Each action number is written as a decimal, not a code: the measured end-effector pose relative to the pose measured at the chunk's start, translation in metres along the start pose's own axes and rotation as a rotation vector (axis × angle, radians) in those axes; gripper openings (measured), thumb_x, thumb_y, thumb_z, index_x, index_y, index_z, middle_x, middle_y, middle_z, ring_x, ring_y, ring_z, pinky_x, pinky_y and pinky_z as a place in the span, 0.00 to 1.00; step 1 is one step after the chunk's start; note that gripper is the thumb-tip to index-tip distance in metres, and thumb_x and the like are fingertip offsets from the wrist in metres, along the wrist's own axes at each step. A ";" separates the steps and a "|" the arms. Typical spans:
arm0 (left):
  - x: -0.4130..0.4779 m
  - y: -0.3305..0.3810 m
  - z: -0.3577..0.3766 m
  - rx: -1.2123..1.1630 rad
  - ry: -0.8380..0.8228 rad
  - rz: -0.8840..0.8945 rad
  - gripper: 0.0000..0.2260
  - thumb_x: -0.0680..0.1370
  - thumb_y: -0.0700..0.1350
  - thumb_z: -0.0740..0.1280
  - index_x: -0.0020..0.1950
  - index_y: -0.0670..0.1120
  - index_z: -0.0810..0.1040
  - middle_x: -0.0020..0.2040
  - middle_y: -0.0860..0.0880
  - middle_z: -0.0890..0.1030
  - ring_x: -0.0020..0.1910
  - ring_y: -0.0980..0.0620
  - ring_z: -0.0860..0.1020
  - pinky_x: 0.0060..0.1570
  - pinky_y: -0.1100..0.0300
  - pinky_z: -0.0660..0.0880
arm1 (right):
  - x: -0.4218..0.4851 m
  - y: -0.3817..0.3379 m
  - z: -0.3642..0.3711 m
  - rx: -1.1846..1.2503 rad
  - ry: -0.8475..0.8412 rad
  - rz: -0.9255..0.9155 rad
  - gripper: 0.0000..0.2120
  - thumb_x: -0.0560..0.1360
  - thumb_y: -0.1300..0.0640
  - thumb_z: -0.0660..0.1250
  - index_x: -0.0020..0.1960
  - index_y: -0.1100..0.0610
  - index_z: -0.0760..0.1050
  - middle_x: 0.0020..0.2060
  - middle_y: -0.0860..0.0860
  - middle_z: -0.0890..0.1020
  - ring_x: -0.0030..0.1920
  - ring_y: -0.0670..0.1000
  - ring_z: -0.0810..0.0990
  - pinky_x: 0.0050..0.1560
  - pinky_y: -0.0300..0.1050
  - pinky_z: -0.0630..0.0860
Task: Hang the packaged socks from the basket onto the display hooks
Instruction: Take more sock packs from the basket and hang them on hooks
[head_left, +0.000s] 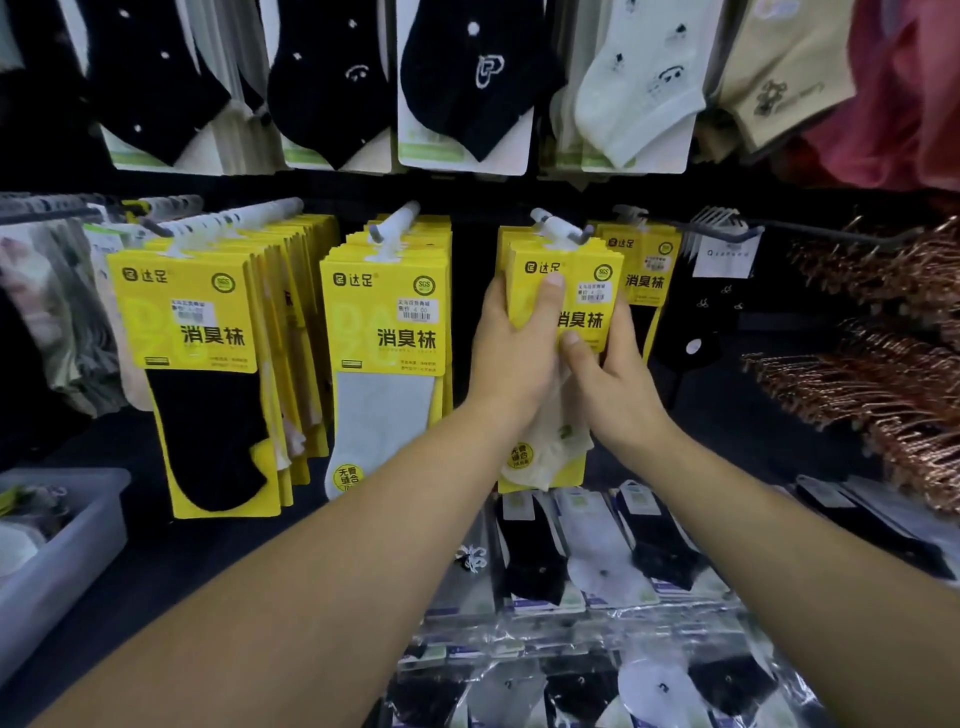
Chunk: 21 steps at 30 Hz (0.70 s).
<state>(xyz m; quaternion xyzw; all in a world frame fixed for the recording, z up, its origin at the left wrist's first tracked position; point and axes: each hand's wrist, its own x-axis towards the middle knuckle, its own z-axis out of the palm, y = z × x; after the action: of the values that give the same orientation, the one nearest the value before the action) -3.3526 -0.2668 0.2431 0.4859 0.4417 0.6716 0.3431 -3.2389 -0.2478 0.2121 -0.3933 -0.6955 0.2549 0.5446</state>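
There is one view only, from a camera on the person's head. It faces forward and a little down, very near a wall of hooks (395, 226), with a yellow sock pack (582, 262) about in the middle. The left forearm (322, 545) and right forearm (769, 514) enter from the bottom edge.

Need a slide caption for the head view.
Yellow sock pack held at the display hook, beside hung matching packs.

Both bare forearms reach up and forward, converging, the left hand (511, 364) gripping a yellow sock pack (587, 317) with its thumb laid up the front, the right hand (615, 384) touching it, thumb on the front, fingers seemingly curled behind.
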 end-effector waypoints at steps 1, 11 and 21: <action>0.005 0.000 0.002 0.008 0.017 -0.009 0.14 0.85 0.55 0.67 0.69 0.54 0.79 0.57 0.56 0.87 0.54 0.60 0.85 0.53 0.63 0.79 | 0.005 0.002 0.001 -0.008 -0.002 -0.005 0.27 0.83 0.54 0.59 0.79 0.46 0.54 0.55 0.25 0.77 0.54 0.29 0.77 0.47 0.21 0.69; 0.051 -0.008 0.019 0.057 0.124 -0.137 0.16 0.84 0.58 0.68 0.66 0.49 0.80 0.59 0.50 0.86 0.60 0.47 0.84 0.66 0.46 0.79 | 0.054 0.020 0.007 -0.127 -0.063 -0.023 0.25 0.83 0.53 0.61 0.76 0.46 0.55 0.57 0.29 0.74 0.54 0.26 0.74 0.49 0.21 0.68; 0.046 -0.014 0.017 0.184 0.095 -0.190 0.32 0.85 0.56 0.65 0.85 0.47 0.58 0.76 0.46 0.76 0.74 0.42 0.75 0.74 0.42 0.71 | 0.049 0.023 0.002 -0.210 -0.070 0.003 0.30 0.82 0.51 0.62 0.79 0.48 0.52 0.66 0.38 0.74 0.63 0.39 0.73 0.59 0.31 0.69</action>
<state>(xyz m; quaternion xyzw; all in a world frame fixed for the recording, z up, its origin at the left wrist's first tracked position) -3.3497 -0.2166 0.2483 0.4389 0.5612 0.6149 0.3381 -3.2390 -0.1942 0.2208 -0.4401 -0.7364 0.1948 0.4754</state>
